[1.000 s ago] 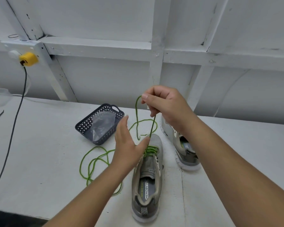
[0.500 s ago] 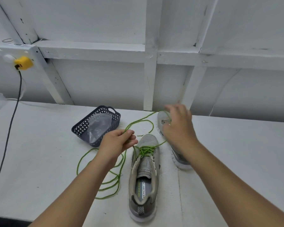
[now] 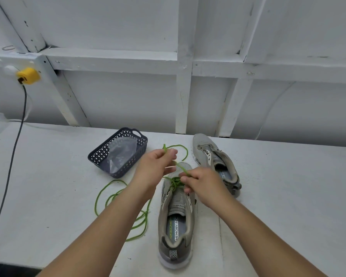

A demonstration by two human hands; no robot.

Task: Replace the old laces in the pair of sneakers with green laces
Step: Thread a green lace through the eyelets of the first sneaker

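Progress: near sneaker [image 3: 176,212] on desk [image 3: 278,196] has green lace [image 3: 120,198] through its toe-end holes only | far sneaker [image 3: 216,162] unlaced | left hand [image 3: 156,166], right hand [image 3: 202,182] each pinching lace | upper holes remain.

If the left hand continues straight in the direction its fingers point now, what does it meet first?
Probably the green lace loop just beyond the left hand, then the far sneaker. Depth is unclear, so the hand may pass above both.
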